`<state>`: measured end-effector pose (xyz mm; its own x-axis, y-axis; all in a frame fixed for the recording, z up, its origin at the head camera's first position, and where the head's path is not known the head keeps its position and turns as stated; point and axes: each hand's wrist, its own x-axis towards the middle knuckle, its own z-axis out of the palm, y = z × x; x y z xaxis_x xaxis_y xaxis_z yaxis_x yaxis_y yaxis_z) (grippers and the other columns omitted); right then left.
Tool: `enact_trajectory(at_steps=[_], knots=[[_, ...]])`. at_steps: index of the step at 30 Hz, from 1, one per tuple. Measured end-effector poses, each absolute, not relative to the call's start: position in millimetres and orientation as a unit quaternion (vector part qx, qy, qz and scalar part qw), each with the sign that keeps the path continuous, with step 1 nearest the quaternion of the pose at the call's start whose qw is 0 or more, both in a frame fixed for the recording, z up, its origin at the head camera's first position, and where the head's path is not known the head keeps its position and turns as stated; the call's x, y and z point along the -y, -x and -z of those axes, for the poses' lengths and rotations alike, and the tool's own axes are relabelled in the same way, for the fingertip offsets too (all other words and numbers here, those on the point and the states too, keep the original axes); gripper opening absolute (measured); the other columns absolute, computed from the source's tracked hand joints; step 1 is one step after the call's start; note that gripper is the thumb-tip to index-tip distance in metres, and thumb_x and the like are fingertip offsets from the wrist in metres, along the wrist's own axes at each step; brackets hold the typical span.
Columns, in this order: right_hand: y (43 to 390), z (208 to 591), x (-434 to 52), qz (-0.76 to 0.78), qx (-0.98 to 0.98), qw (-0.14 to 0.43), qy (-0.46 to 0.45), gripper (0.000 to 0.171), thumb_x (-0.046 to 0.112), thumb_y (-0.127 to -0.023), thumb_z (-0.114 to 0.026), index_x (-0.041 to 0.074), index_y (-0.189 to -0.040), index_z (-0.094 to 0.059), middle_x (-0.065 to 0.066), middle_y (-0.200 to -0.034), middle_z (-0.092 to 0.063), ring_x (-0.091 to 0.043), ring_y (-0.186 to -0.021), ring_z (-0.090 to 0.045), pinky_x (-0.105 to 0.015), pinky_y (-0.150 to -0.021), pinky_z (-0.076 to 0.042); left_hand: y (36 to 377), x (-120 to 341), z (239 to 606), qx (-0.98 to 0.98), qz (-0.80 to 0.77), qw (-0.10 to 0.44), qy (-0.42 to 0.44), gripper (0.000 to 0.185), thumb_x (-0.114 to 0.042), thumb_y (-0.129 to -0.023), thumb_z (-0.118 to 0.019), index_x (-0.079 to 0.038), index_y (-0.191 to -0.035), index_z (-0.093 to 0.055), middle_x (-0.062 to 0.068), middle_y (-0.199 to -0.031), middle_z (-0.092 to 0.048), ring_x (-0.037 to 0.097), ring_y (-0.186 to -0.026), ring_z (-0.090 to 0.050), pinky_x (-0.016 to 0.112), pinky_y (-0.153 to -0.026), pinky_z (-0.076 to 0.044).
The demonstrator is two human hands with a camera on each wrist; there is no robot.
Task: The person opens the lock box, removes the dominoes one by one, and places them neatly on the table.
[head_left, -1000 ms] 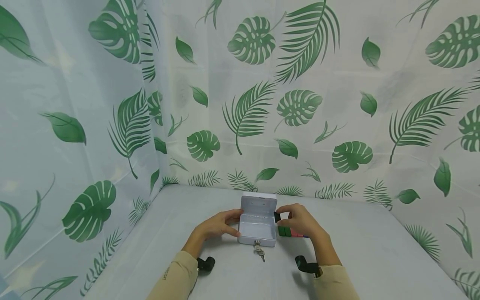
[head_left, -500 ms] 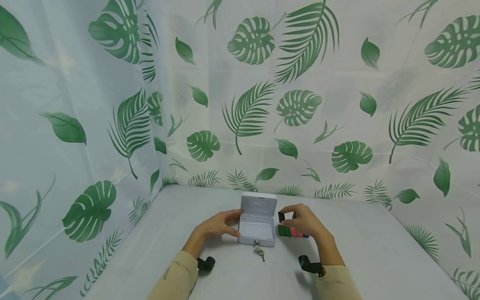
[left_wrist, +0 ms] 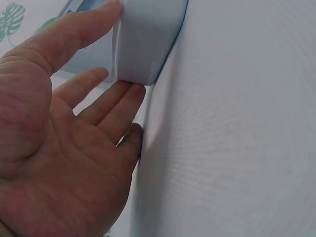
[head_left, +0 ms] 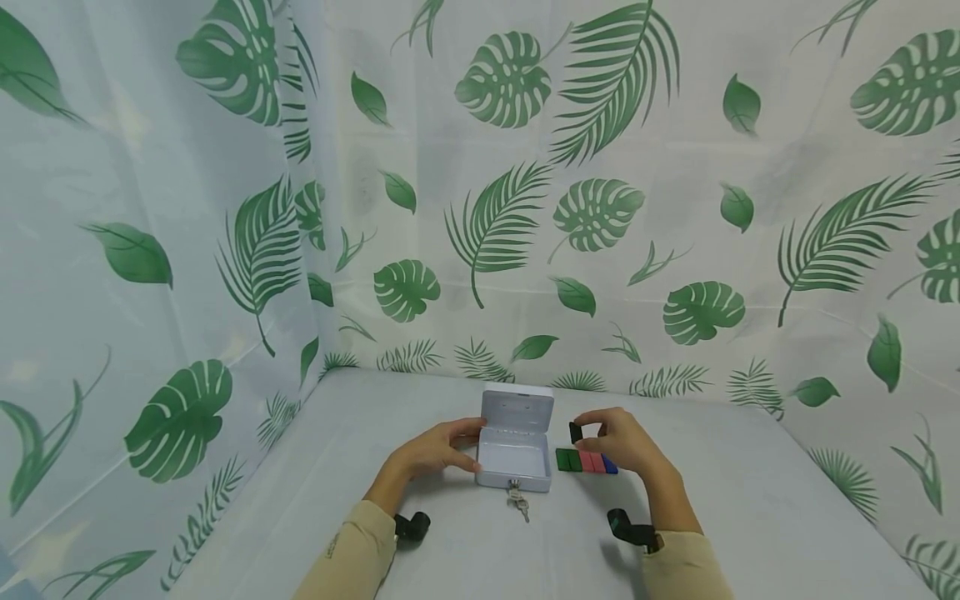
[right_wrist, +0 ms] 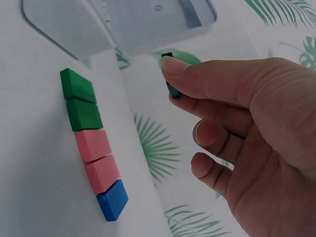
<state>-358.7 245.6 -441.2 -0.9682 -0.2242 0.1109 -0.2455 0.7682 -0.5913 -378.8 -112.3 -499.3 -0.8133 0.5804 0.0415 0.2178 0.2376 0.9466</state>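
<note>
Dark block [head_left: 575, 432] pinched in right hand [head_left: 618, 442] above coloured row [head_left: 587, 461]; left hand [head_left: 435, 450] flat, fingers relaxed against open box [head_left: 514, 467].

1. The open box [head_left: 516, 454] stands on the table [head_left: 750, 508] before me.
2. Keys [head_left: 517, 500] hang at its near wall.
3. A row of blocks [head_left: 587, 462] lies just right of it.
4. My left hand [head_left: 435, 450] rests against its left wall.
</note>
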Motion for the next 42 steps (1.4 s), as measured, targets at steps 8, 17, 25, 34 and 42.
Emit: enact_trajectory(at_steps=[8, 17, 25, 34, 42], knots=[[360.5, 442.9, -253.2, -0.320, 0.939, 0.018, -0.122, 0.040, 0.016, -0.087, -0.083, 0.008, -0.125, -0.075, -0.006, -0.101, -0.071, -0.021, -0.077, -0.055, -0.034, -0.061, -0.047, 377.8, 112.1, 497.8, -0.765, -0.566, 0.166, -0.259, 0.088, -0.007, -0.084, -0.085, -0.008, -0.160, -0.040, 0.014, -0.165, -0.042, 0.033, -0.153, -0.039, 0.053, -0.126, -0.028], [360.4, 445.1, -260.2, -0.312, 0.943, 0.009, -0.115, 0.039, 0.015, -0.087, -0.082, 0.007, -0.125, -0.075, -0.012, -0.111, -0.072, -0.022, -0.081, -0.056, -0.034, -0.064, -0.049, 379.2, 112.2, 498.8, -0.769, -0.559, 0.160, -0.264, 0.088, -0.007, -0.084, -0.085, -0.009, -0.160, -0.040, 0.014, -0.165, -0.042, 0.033, -0.153, -0.039, 0.053, -0.126, -0.029], [359.4, 447.9, -265.3, -0.312, 0.945, -0.001, -0.102, 0.039, 0.015, -0.087, -0.083, 0.008, -0.125, -0.075, -0.011, -0.109, -0.071, -0.022, -0.083, -0.056, -0.034, -0.065, -0.049, 380.1, 112.9, 499.6, -0.776, -0.551, 0.160, -0.264, 0.089, -0.010, -0.084, -0.086, -0.011, -0.160, -0.040, 0.012, -0.164, -0.042, 0.032, -0.153, -0.040, 0.053, -0.126, -0.028], [358.7, 450.3, -272.8, -0.309, 0.946, 0.002, -0.100, 0.040, 0.017, -0.088, -0.082, 0.009, -0.127, -0.074, -0.009, -0.107, -0.070, -0.022, -0.084, -0.056, -0.034, -0.065, -0.048, 381.5, 113.2, 501.5, -0.774, -0.556, 0.163, -0.255, 0.090, -0.011, -0.083, -0.087, -0.014, -0.160, -0.042, 0.009, -0.164, -0.043, 0.030, -0.153, -0.040, 0.053, -0.126, -0.029], [357.8, 451.4, -278.7, -0.312, 0.944, 0.007, -0.108, 0.040, 0.019, -0.088, -0.083, 0.008, -0.125, -0.074, -0.009, -0.112, -0.070, -0.022, -0.086, -0.056, -0.034, -0.066, -0.048, 382.0, 113.0, 501.8, -0.769, -0.564, 0.167, -0.250, 0.090, -0.010, -0.082, -0.088, -0.015, -0.160, -0.042, 0.009, -0.165, -0.042, 0.030, -0.153, -0.040, 0.052, -0.126, -0.030]])
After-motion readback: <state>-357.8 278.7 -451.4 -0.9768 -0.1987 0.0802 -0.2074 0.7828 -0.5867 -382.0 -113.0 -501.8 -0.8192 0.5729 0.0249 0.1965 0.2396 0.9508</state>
